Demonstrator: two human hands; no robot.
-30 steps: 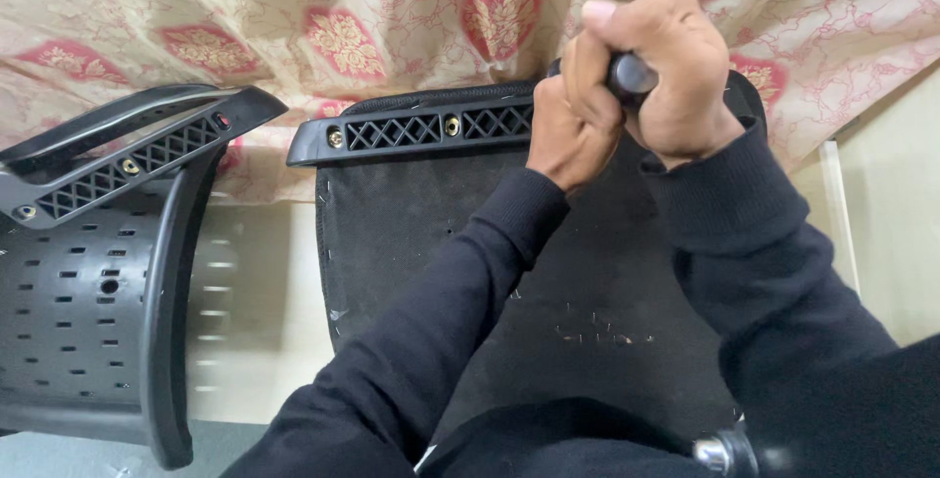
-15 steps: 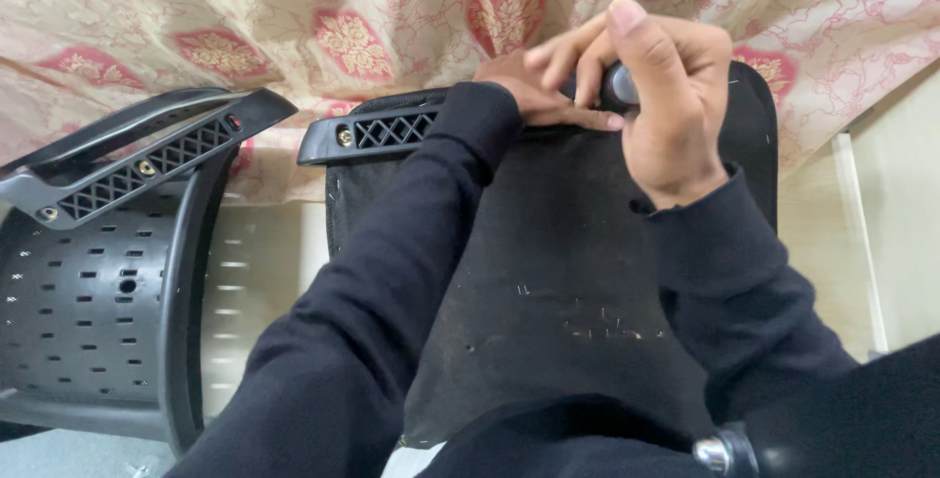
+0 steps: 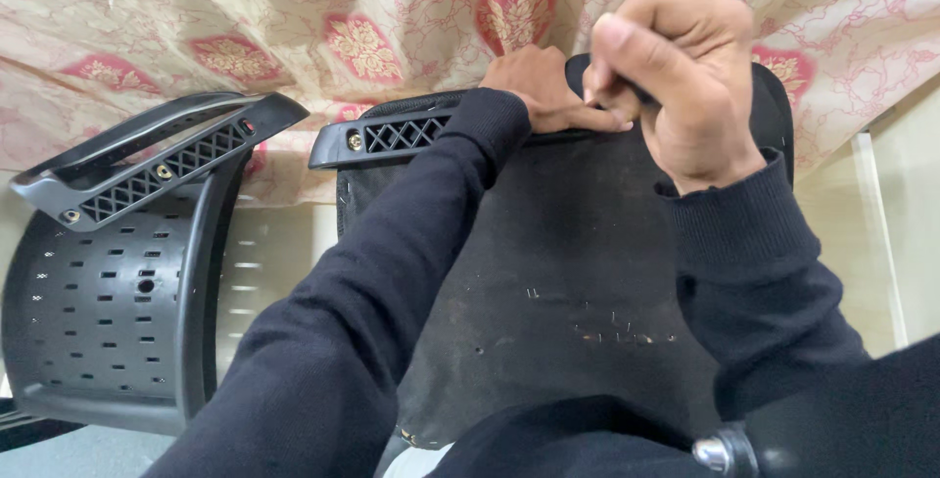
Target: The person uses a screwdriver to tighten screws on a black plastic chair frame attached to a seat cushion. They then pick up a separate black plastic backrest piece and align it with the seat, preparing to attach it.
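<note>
A black chair backrest lies in front of me, its lattice-patterned top rail with brass screws at the far end. My left hand rests flat on that rail, fingers pointing right. My right hand is closed around a dark tool handle held upright over the rail, just right of the left fingertips. The tool's tip is hidden behind my hands. Both arms wear dark sleeves.
A second black chair back with perforated plastic and a matching lattice rail stands at the left. A cream cloth with red floral motifs hangs behind both. A pale wall shows at the right, and a metal ring at the bottom.
My left arm has swung across the backrest and its hand now lies flat on the rail. My right hand shifted slightly right, still gripping the tool handle.
</note>
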